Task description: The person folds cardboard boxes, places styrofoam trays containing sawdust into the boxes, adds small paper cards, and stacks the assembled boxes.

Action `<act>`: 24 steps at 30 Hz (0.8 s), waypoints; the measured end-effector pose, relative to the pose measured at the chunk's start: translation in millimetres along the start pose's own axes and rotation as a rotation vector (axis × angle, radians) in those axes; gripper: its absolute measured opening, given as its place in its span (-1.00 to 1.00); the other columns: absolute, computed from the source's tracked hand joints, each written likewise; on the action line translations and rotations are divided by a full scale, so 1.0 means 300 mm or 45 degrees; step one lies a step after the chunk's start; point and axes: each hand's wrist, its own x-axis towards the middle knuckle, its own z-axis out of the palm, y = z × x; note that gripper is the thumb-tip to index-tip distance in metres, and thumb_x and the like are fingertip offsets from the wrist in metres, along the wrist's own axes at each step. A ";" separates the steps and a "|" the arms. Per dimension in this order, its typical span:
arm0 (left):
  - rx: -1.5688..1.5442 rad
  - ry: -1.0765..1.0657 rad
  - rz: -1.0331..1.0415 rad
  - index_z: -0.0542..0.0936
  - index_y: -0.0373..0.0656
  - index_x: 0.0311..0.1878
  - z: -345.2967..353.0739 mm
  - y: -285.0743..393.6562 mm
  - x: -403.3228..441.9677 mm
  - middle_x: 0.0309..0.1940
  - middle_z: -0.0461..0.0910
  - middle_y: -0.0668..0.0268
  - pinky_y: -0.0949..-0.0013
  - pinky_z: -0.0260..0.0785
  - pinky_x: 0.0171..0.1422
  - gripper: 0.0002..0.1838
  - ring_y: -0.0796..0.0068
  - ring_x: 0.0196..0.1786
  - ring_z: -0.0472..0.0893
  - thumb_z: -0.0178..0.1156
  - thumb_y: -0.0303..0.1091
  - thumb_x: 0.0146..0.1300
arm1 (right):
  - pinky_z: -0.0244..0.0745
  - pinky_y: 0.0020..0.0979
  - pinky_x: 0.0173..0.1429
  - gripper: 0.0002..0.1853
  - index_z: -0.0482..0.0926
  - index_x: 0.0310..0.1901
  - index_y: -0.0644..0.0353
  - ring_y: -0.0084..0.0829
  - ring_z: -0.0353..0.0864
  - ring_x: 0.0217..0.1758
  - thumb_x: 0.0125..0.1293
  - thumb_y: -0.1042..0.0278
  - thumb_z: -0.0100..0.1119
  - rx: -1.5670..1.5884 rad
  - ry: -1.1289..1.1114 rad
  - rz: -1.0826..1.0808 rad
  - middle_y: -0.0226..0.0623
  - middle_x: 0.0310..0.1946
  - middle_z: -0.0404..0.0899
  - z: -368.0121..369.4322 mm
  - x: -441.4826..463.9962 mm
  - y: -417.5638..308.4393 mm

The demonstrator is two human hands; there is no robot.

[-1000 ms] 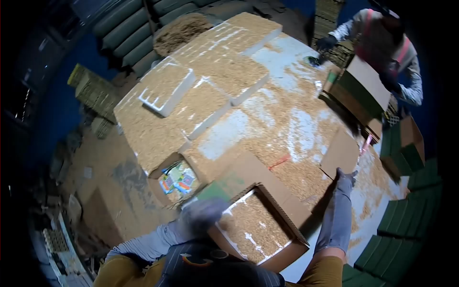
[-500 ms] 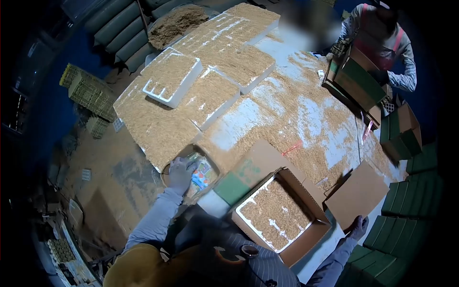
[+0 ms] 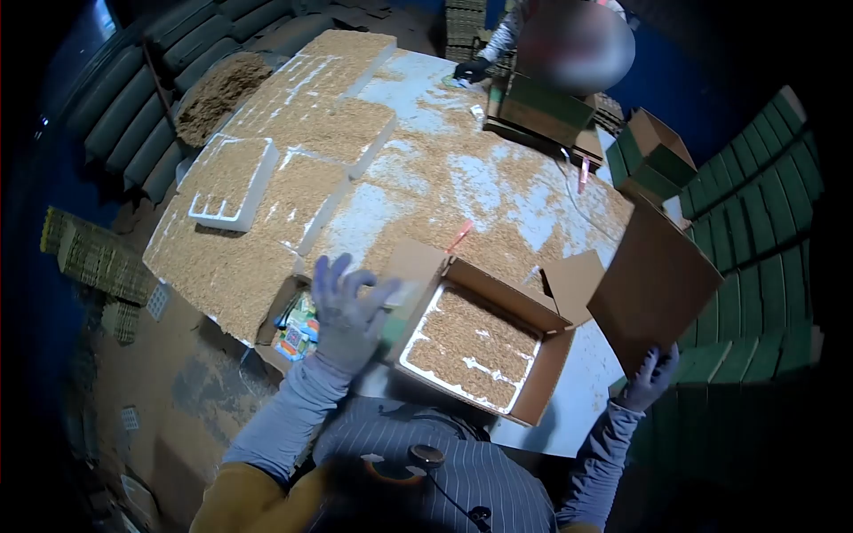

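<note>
My left hand (image 3: 348, 320), gloved, is raised beside the open carton, thumb and forefinger pinched on what looks like a small pale packet (image 3: 404, 295); the other fingers are spread. Just left of it, a small cardboard box (image 3: 269, 330) holds colourful printed packets (image 3: 298, 330). In front of me stands the open carton (image 3: 544, 377), its flaps folded out. Inside lies a white foam tray (image 3: 410, 355) filled with brown, sawdust-like material. My right hand (image 3: 650, 377), also gloved, grips the lower edge of a flat cardboard sheet (image 3: 656, 289), tilted up to the carton's right.
Filled foam trays (image 3: 258, 191) cover the table's left side, one stacked on top. Loose brown material litters the table (image 3: 462, 182). Across it, a co-worker (image 3: 506, 40) stands behind another carton (image 3: 542, 111). Green cartons (image 3: 755, 231) are stacked at right.
My left hand has come up out of the box of packets and moved right, toward the carton. My right hand has raised the cardboard sheet more upright. The view has shifted.
</note>
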 end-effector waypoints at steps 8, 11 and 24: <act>0.061 -0.842 0.457 0.61 -0.16 -0.11 -0.019 0.126 -0.010 0.00 0.55 0.20 0.14 0.19 0.39 -0.65 0.18 0.16 0.46 0.18 -0.06 0.26 | 0.54 -0.27 -0.11 -0.69 0.53 -0.01 0.00 -0.32 0.54 -0.18 0.18 0.42 0.08 -0.694 -1.223 -0.932 -0.32 -0.22 0.50 0.169 -0.276 -0.334; -0.066 -0.376 0.139 0.62 -0.14 -0.15 -0.114 0.123 0.075 -0.13 0.57 0.25 0.17 0.36 0.19 -0.79 0.24 -0.06 0.57 0.23 -0.24 0.24 | 0.54 -0.24 -0.03 -0.75 0.53 -0.05 -0.01 -0.33 0.54 -0.11 0.23 0.39 0.04 -0.783 -1.664 -0.776 -0.35 -0.20 0.50 0.223 -0.344 -0.324; -0.958 -0.738 -0.211 0.42 -0.12 0.29 0.109 -0.022 0.166 0.35 0.30 0.07 0.21 0.20 0.42 -0.47 0.20 0.42 0.28 0.20 -0.13 0.31 | 0.57 -0.48 -0.17 -0.63 0.49 0.17 0.17 -0.54 0.64 -0.21 0.35 0.32 0.17 0.116 -0.607 0.937 -0.30 -0.14 0.64 0.000 -0.215 -0.083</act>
